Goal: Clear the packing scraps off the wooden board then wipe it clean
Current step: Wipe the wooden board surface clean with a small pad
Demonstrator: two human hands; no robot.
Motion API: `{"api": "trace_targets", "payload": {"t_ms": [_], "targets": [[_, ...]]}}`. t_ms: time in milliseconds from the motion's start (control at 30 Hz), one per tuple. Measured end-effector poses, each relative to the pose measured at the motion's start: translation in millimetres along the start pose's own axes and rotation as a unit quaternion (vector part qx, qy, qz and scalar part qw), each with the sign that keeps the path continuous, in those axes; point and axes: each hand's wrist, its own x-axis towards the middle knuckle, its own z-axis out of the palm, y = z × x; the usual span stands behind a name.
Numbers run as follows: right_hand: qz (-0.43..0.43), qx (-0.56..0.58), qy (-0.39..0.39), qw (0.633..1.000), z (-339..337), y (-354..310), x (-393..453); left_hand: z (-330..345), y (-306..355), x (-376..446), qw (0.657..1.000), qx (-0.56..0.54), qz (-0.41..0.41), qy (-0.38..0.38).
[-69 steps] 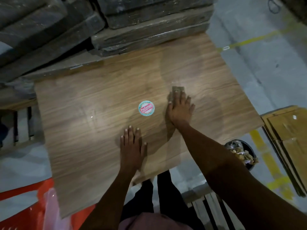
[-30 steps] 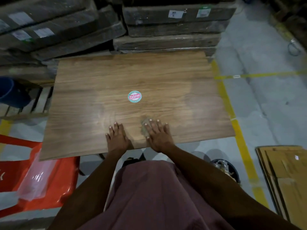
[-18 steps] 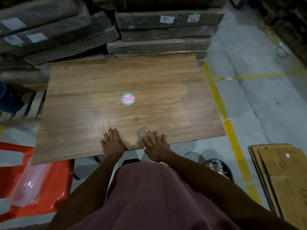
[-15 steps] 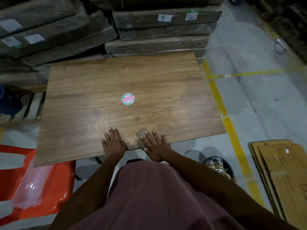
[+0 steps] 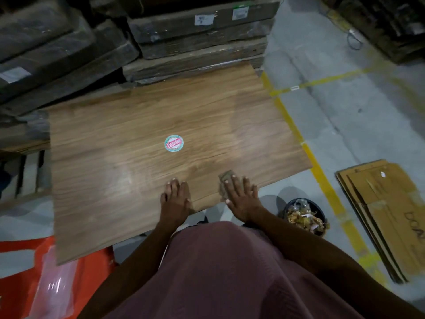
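Round sticker (image 5: 174, 143) reads "Patelsa", mid wooden board (image 5: 115, 157). Near its front edge: left hand (image 5: 176, 199) flat, holding nothing; right hand (image 5: 241, 196) flat, pressing cloth (image 5: 226, 178).

Cloth (image 5: 226, 178) mostly hidden under right hand (image 5: 241, 199); only a corner shows past the fingers (image 5: 230, 187). Board (image 5: 138, 180) near edge covered by both hands and the shirt (image 5: 230, 272); its near left corner overlaps the orange thing (image 5: 20, 272), which is cut by the left and bottom edges. Sticker (image 5: 174, 143) text blurred. Labels (image 5: 203, 20) on stacked packs too small to read. Bin (image 5: 304, 217) partly behind right arm. Cardboard (image 5: 386, 215) cut by right edge, its writing partly lost. Whole frame motion-blurred.
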Motion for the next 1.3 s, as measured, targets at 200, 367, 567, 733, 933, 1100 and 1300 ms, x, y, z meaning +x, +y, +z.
{"api": "trace_targets", "payload": {"t_ms": [200,367,567,733,933,1100,1300], "targets": [[0.099,0.043,0.009,0.994,0.6,22.6,-5.8,-6.0,-3.3,4.6,0.999,0.007,0.020,-0.031],[0.205,0.110,0.016,0.973,-19.8,59.3,-1.2,-5.9,0.1,4.6,1.000,0.021,-0.002,-0.009],[-0.090,-0.062,-0.086,0.990,-30.9,41.1,16.4,2.7,42.9,8.4,0.991,-0.036,-0.125,0.020],[-0.087,-0.101,-0.034,0.991,-61.3,80.4,28.9,3.0,88.0,23.9,0.972,-0.088,-0.217,0.030],[0.038,-0.036,-0.011,0.999,-80.3,105.1,41.9,8.9,99.9,21.1,0.966,-0.101,-0.235,0.048],[-0.203,-0.157,-0.049,0.965,-72.3,65.8,56.6,8.1,82.4,13.0,0.975,-0.057,-0.204,0.066],[-0.038,-0.049,-0.006,0.998,-93.3,76.4,85.6,-15.8,37.0,26.3,0.984,-0.028,-0.157,0.075]]}}
